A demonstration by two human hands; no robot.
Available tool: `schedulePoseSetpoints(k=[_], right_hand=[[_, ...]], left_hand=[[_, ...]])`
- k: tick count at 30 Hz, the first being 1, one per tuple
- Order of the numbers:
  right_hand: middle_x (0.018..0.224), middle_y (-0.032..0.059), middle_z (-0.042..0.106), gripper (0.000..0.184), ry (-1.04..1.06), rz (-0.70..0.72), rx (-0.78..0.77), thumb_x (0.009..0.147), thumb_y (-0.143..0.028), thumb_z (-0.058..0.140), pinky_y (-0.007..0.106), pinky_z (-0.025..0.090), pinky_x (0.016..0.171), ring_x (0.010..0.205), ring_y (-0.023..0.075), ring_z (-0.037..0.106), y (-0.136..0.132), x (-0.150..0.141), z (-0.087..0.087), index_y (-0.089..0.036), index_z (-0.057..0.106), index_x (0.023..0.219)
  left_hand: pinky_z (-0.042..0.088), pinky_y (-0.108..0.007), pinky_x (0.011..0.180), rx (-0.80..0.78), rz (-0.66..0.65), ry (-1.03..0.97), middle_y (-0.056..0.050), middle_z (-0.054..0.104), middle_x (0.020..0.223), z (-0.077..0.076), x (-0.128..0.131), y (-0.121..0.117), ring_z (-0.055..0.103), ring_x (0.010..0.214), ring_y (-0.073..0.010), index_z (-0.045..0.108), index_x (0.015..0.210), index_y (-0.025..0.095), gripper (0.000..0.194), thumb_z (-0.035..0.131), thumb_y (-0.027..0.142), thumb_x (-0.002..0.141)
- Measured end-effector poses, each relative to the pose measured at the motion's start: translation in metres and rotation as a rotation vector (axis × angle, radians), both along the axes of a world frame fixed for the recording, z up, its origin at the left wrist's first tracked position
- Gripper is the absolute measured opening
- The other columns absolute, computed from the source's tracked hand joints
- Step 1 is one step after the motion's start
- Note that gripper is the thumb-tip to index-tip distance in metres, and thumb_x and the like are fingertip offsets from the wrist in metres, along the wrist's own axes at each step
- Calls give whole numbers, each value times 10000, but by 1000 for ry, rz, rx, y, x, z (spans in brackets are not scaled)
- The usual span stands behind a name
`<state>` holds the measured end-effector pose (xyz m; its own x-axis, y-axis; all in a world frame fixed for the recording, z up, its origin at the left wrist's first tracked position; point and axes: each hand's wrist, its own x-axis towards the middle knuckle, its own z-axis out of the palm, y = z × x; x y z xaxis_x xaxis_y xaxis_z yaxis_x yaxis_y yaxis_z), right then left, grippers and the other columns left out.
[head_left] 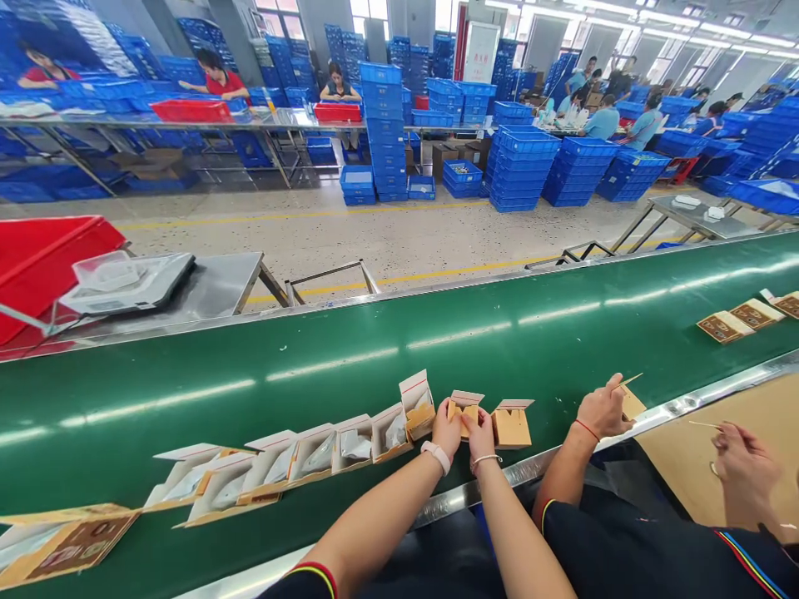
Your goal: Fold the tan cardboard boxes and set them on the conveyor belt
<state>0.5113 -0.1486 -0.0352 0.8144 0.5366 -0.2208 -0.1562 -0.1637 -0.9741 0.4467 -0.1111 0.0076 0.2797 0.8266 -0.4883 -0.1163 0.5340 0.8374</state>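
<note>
My left hand (445, 429) and my right hand (481, 431) are both closed on one small open cardboard box (464, 407) on the green conveyor belt (349, 349), pinching its sides. Its white-lined flap stands up. A second open box (512, 424) sits just right of my right hand. To the left runs a row of several open boxes (312, 453) with clear bags inside, the nearest one (417, 406) touching distance from my left hand.
A co-worker's hand (604, 408) on my right rests on a box at the belt's edge; their other hand (742, 466) holds a thin stick. Flat cartons (742, 318) lie far right on the belt. A red crate (43, 258) sits on the far table.
</note>
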Motion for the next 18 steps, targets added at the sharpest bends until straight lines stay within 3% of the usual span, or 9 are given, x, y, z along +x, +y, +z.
schedulePoseSetpoints(k=[3,5,8,11,14,18], right_hand=[[921,69,613,438,-74,-47,-16,649,-464,639,374,516,764,860,225,608,-10,3,5,-202,521,980],[1046,122,578,447,-286,-64,-25,708,-466,603,433,473,870,976,257,572,-22,-2,9,-184,530,1047],[1188,170,505,396,-704,2,-92,758,-450,590,537,368,976,1141,327,476,-36,-15,14,-181,580,1048],[1231,170,483,346,-883,71,-193,739,-417,628,604,323,977,1186,378,415,-38,-17,17,-195,615,1005],[1248,181,476,268,-925,13,-185,761,-334,588,638,283,990,1225,397,366,-31,6,22,-182,622,979],[1392,206,358,340,-949,-132,-220,756,-260,552,755,98,983,1347,456,140,-18,40,37,-158,599,1077]], left_hand=[[426,-372,1017,-32,-3,25,-156,560,1308,8,3,-6,564,1172,-242,490,1238,163,486,634,233,779],[396,-374,1050,29,-49,1,-138,574,1299,9,-8,-23,546,1197,-247,532,1211,173,449,632,275,785],[395,-370,1054,151,-182,-36,-114,639,1211,4,-42,-58,571,1160,-251,628,1099,181,356,635,306,766],[457,-385,972,122,-320,56,-110,704,1047,-5,-81,-85,631,1029,-264,685,945,176,257,665,267,706],[498,-372,855,69,-369,187,-81,716,878,-9,-105,-87,653,874,-246,684,819,174,172,677,267,673],[496,-340,798,67,-317,199,-54,694,787,-4,-110,-74,640,806,-216,668,791,172,174,685,299,674]])
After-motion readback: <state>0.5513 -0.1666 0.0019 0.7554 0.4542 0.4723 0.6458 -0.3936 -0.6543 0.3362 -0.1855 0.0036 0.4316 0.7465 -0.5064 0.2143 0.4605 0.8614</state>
